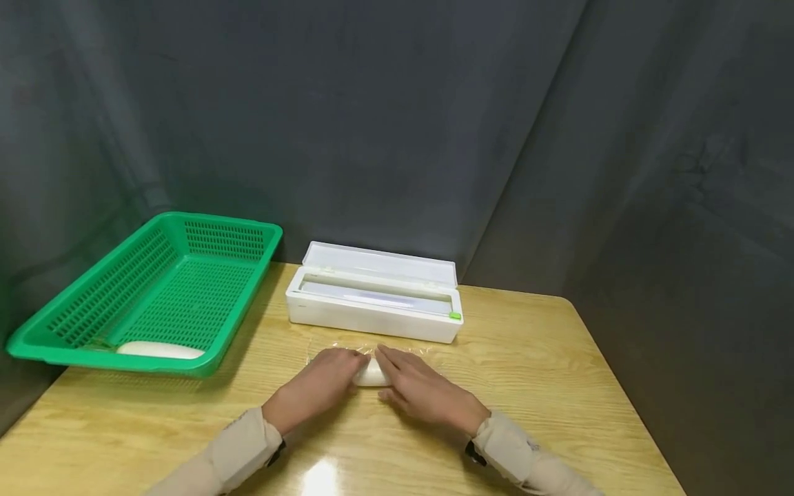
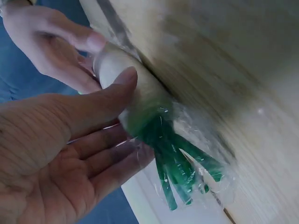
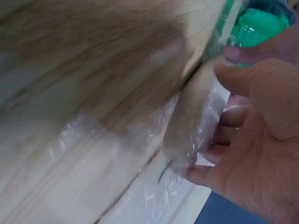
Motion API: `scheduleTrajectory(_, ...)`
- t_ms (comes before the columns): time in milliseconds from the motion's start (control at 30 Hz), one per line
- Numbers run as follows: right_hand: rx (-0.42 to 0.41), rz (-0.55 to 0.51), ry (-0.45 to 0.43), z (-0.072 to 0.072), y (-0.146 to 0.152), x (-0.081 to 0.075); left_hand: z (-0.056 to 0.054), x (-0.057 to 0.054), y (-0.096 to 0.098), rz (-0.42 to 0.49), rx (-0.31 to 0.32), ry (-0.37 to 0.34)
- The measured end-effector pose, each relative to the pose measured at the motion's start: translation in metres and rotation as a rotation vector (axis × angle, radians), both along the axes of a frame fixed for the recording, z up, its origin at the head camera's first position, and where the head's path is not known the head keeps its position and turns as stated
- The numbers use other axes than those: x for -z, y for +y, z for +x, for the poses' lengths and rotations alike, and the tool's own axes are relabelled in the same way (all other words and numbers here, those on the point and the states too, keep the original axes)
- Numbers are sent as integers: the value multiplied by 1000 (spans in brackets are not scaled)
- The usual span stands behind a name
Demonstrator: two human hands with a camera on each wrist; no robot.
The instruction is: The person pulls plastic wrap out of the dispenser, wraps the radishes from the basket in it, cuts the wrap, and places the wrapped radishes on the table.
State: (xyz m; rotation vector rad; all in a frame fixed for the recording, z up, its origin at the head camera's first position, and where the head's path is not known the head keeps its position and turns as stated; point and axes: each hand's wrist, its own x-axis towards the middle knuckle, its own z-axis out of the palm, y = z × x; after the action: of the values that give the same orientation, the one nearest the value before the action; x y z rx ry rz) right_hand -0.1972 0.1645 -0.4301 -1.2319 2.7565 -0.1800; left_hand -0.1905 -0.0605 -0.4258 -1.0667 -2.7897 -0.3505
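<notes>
A white radish (image 1: 372, 374) lies on the wooden table, with cling film (image 2: 219, 186) around it. My left hand (image 1: 319, 382) grips its leafy end, thumb on one side and fingers curled under the other. Short cut green stems (image 2: 175, 154) stick out past that hand inside the film. With thumb and fingers my right hand (image 1: 424, 389) holds the tapered end, whose thin root tip (image 3: 163, 172) shows in the right wrist view. Loose film spreads on the table beyond both hands. In the head view the hands hide most of the radish.
Behind the hands stands a white cling film dispenser (image 1: 372, 320), its lid (image 1: 381, 264) raised and a green slider (image 1: 455, 315) at its right end. A green basket (image 1: 248, 303) on the left holds another white radish (image 1: 160, 350). Dark curtains (image 1: 397, 124) enclose the table (image 1: 527, 358).
</notes>
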Motion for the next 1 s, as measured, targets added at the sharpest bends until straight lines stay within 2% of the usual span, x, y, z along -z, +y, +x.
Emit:
scheduleTrajectory(167,-16,-6,53,3,-1,6,-8,4,3,-49,-17,32)
scheduleTrajectory(333,12,-60,-53,-3,5,14,-12,3,2,-3,22,77)
scheduleTrajectory(400,18,-90,-97,-8,6,16,-13,1,1,0,29,116)
scheduleTrajectory(567,-19,-134,-124,-20,6,16,-16,4,-6,45,59,150)
scheduleTrajectory(733,-14,-140,-98,-29,4,12,-25,9,-12,113,84,93)
scheduleTrajectory(867,21,-156,-74,-29,5,11,-30,9,-14,115,81,14)
scheduleTrajectory(1000,28,-193,40,-25,4,13,-33,10,-14,81,39,-24)
